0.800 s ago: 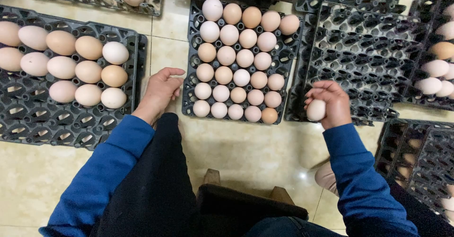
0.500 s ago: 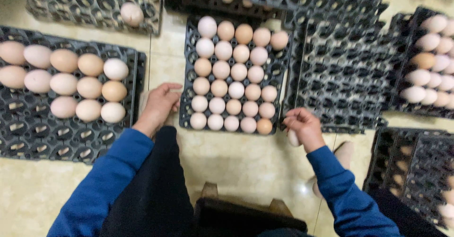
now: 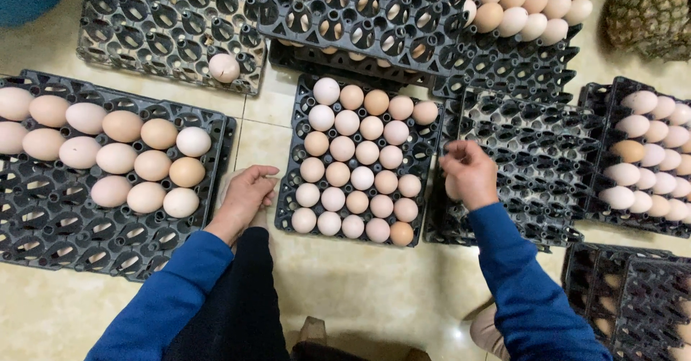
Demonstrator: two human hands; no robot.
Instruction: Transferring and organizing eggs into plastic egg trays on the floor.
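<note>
Right hand risen to black stacked trays, grip unclear, left hand open beside full tray.

Black trays, cream-and-tan eggs, blue sleeves

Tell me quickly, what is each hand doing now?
Left hand: open, empty, beside the full egg tray.
Right hand: fingers curled; holding anything cannot be told.

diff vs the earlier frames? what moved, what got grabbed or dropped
The right hand went from the near edge of the empty black trays, down toward the floor, then back up onto them; the egg it held earlier is hidden now. The camera tilted up, bringing in a pineapple. The left hand stayed resting by the full middle tray; its eggs did not move.
</note>
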